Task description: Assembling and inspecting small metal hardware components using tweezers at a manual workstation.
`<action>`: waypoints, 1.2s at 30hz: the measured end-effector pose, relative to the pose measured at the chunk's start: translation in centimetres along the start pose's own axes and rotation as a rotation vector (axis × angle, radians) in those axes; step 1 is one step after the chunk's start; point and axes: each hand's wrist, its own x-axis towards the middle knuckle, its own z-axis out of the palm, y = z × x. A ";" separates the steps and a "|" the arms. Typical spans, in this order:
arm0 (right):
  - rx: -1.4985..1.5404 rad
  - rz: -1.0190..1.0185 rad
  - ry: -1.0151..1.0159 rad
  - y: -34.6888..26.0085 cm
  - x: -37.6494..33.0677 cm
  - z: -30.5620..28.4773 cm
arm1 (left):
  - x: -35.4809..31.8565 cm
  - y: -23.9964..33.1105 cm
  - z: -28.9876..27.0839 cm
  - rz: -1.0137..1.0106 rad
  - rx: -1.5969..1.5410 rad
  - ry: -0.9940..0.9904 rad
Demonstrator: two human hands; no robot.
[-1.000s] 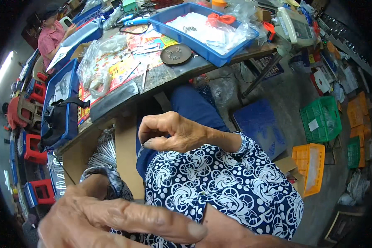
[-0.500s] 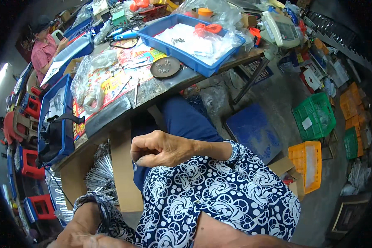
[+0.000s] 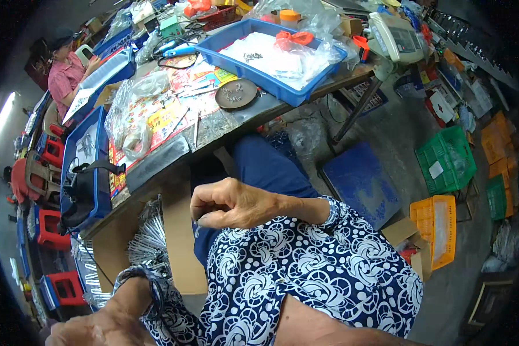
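My right hand [image 3: 229, 203] is in front of my body at the middle, above my lap and below the table's edge. Its fingers are curled in with the thumb against them; whatever lies inside, if anything, is hidden. My left hand [image 3: 101, 330] is low at the left, partly cut off by the lower edge, and its fingers do not show clearly. Nearest to both hands is an open cardboard box [image 3: 184, 248] with many shiny metal rods [image 3: 150, 242] lying in it, under the table.
On the table [image 3: 236, 120] are a round dark dish [image 3: 236, 95] of small parts, a blue tray [image 3: 297, 95] with plastic bags, and another blue tray [image 3: 102, 196] at left. A green crate [image 3: 438, 179] and a yellow crate [image 3: 452, 230] stand right. Another person [image 3: 65, 78] sits far left.
The whole view has shifted slightly to the right. My left hand has moved left and turned at the lower edge. My right hand keeps its curled shape.
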 end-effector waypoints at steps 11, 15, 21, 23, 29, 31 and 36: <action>-0.160 -0.682 0.294 -6.5 -3.3 -1.6 | 6.8 -2.9 -6.6 -0.781 -1.337 -0.591; -0.105 -0.986 0.299 -7.5 -5.0 -1.0 | 7.7 -3.5 -7.2 -0.899 -1.493 -0.602; -0.194 -1.002 0.171 -12.6 -6.6 -0.4 | 7.0 -3.3 -6.1 -1.144 -1.774 -0.610; -0.200 -1.006 0.155 -12.6 -6.7 -0.4 | 6.5 -3.7 -6.4 -1.220 -1.865 -0.618; -0.213 -0.988 0.110 -12.4 -6.5 -0.9 | 5.0 -3.4 -7.2 -1.462 -2.141 -0.676; -0.211 -0.982 0.099 -12.4 -6.5 -1.3 | 3.7 -4.3 -6.9 -1.540 -2.233 -0.698; -0.199 -0.937 0.077 -11.9 -5.9 -1.9 | 2.8 -3.7 -8.5 -1.753 -2.450 -0.803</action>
